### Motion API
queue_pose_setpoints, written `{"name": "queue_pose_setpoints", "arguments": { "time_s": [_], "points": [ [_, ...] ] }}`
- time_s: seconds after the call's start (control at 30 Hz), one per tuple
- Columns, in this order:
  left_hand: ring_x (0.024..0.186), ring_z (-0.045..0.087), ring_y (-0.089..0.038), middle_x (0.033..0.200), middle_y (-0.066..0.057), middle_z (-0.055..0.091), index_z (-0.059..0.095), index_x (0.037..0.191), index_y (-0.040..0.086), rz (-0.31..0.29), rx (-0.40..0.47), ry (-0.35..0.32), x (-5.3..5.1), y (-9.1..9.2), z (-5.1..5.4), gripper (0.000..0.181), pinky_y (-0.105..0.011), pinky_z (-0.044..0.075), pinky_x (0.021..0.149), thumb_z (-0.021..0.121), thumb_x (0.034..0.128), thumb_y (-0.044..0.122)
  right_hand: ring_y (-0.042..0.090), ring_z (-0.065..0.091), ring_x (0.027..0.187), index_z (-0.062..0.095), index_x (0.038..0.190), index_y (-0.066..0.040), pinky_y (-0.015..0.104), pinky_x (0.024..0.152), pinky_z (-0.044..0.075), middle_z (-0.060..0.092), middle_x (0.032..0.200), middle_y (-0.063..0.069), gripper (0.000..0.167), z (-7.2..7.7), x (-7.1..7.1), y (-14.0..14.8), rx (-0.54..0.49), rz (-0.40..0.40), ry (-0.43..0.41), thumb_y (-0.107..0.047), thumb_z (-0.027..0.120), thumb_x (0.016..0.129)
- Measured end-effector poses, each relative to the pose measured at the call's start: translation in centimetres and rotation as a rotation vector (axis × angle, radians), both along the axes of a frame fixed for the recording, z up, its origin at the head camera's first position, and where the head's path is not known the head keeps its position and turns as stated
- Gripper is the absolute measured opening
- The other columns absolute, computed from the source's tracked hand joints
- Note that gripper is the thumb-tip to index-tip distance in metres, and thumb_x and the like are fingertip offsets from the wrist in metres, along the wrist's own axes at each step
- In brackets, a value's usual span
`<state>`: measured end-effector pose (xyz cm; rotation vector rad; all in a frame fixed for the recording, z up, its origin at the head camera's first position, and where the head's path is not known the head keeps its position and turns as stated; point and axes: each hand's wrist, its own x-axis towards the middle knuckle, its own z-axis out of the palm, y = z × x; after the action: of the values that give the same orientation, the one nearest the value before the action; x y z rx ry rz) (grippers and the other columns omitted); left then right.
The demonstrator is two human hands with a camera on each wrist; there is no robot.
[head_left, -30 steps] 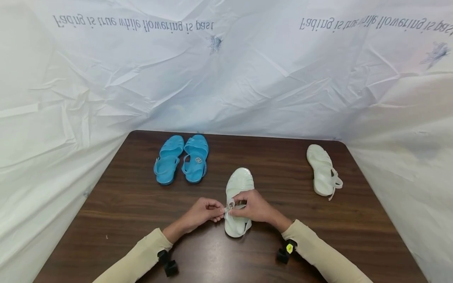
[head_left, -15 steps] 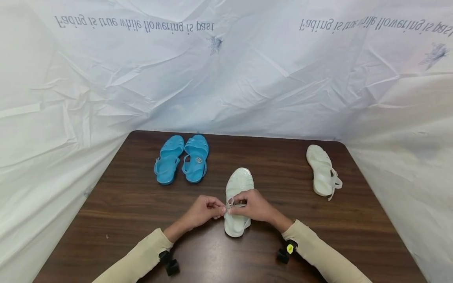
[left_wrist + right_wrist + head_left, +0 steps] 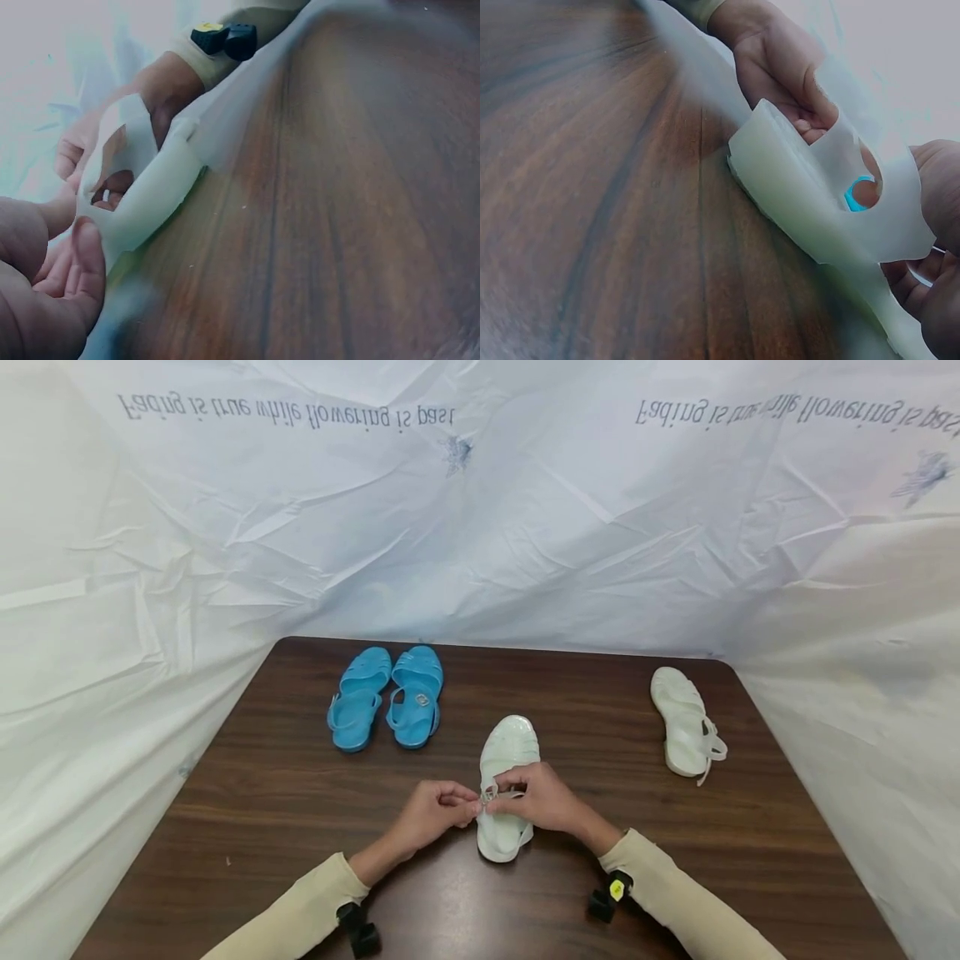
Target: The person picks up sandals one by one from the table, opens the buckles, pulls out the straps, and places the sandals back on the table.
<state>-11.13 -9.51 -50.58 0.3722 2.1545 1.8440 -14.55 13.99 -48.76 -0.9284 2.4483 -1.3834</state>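
Note:
A white sandal (image 3: pixel 510 743) lies on the table in front of me, toe pointing away. At its left side my left hand (image 3: pixel 435 812) pinches the strap end between thumb and forefinger. Across the sandal, my right hand (image 3: pixel 543 797) holds the buckle (image 3: pixel 490 792) and strap in its fingertips. The fingertips of both hands are close together over the buckle. In the left wrist view the heel strap (image 3: pixel 135 127) stands up in a loop above the sole (image 3: pixel 161 187). How far the strap passes through the buckle is too small to tell.
A pair of blue sandals (image 3: pixel 357 722) lies side by side at the back left. Another white sandal (image 3: pixel 684 735) lies at the back right, its strap loose to the side. The dark wooden table (image 3: pixel 262 827) is bounded by a white plastic sheet (image 3: pixel 480 543).
My left hand has moved slightly right, closer to the buckle and the right fingertips. The right hand keeps its hold, and the other sandals stay where they were.

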Motion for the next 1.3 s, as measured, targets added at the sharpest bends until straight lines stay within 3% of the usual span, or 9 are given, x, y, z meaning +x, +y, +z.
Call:
{"name": "queue_pose_setpoints", "arguments": {
  "time_s": [0.23, 0.5, 0.87, 1.3],
  "points": [
    [0.078, 0.070, -0.013, 0.091, -0.013, 0.076, 0.077, 0.102, -0.003, -0.006, 0.024, 0.006, -0.1, 0.1, 0.0, 0.021, -0.025, 0.057, 0.069, 0.080, 0.0908, 0.014, 0.001, 0.052, 0.068, 0.073, 0.086, -0.022, 0.021, 0.060, 0.048, 0.063, 0.079, -0.013, 0.014, 0.0, 0.1, 0.0, 0.006, -0.007, 0.027, -0.031, 0.083, 0.088],
    [0.079, 0.070, -0.012, 0.092, -0.012, 0.076, 0.077, 0.101, -0.002, 0.014, 0.038, 0.003, -0.2, 0.1, 0.2, 0.019, -0.023, 0.056, 0.069, 0.081, 0.0891, 0.012, 0.002, 0.055, 0.069, 0.078, 0.093, -0.022, 0.022, 0.059, 0.049, 0.069, 0.082, -0.014, 0.016, 0.0, 0.2, -0.1, 0.031, -0.053, 0.039, -0.033, 0.085, 0.085],
    [0.075, 0.069, -0.012, 0.092, -0.012, 0.075, 0.077, 0.101, 0.000, 0.053, 0.037, 0.069, -0.2, 0.8, -0.1, 0.017, -0.022, 0.053, 0.062, 0.080, 0.0904, 0.013, 0.003, 0.067, 0.085, 0.080, 0.104, -0.017, 0.025, 0.073, 0.056, 0.076, 0.094, -0.010, 0.024, 0.0, 0.1, 0.3, 0.012, -0.043, -0.002, -0.034, 0.083, 0.087],
    [0.074, 0.068, -0.013, 0.089, -0.010, 0.074, 0.077, 0.098, 0.002, 0.063, -0.002, 0.104, -0.2, 1.0, 0.4, 0.016, -0.023, 0.054, 0.061, 0.081, 0.0890, 0.014, 0.012, 0.066, 0.090, 0.075, 0.119, -0.010, 0.031, 0.072, 0.056, 0.074, 0.103, -0.002, 0.024, 1.3, -0.3, 1.0, -0.055, -0.018, -0.026, -0.024, 0.068, 0.100]
  ]
}}
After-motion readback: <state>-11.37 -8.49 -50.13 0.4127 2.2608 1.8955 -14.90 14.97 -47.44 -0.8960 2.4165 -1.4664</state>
